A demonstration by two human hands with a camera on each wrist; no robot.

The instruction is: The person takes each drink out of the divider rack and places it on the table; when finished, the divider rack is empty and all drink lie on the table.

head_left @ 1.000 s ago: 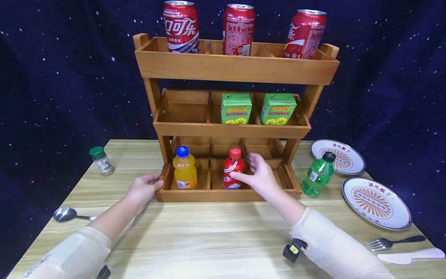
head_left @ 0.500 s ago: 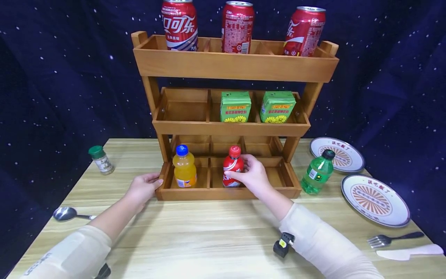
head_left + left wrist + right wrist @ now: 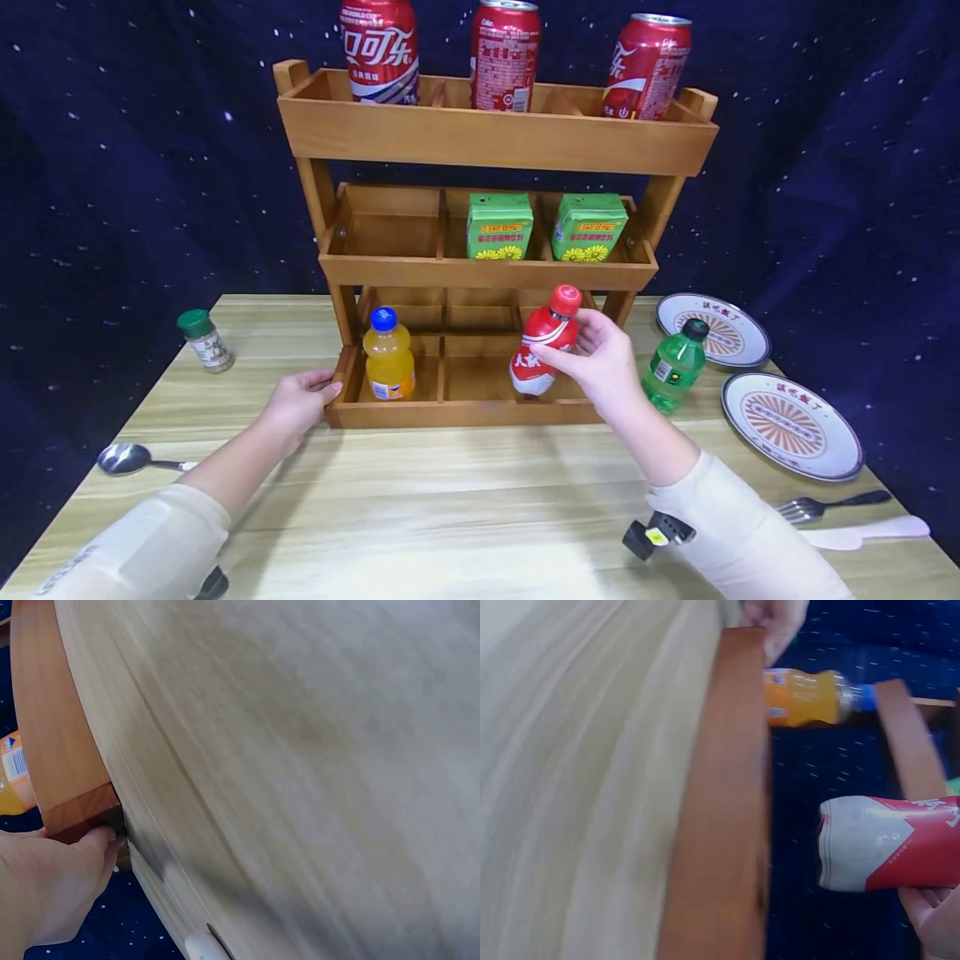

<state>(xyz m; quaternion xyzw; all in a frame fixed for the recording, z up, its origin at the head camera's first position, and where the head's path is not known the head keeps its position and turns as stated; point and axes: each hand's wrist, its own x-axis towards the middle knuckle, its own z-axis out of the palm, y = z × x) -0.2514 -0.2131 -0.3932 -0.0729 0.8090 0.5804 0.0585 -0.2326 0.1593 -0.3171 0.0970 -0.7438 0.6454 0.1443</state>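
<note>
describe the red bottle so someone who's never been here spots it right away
Start at the tall wooden rack and look down to its lowest front tray. There the right hand holds the red bottle tilted. Its red cap sets it apart from the blue-capped yellow bottle and the black-capped green bottle.

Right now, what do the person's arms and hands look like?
The left hand and right hand are bare. The left sleeve is cream with dark lettering I can't read; the right sleeve is cream too. By the left sits a black gadget; the right gadget has a yellow mark.
</note>
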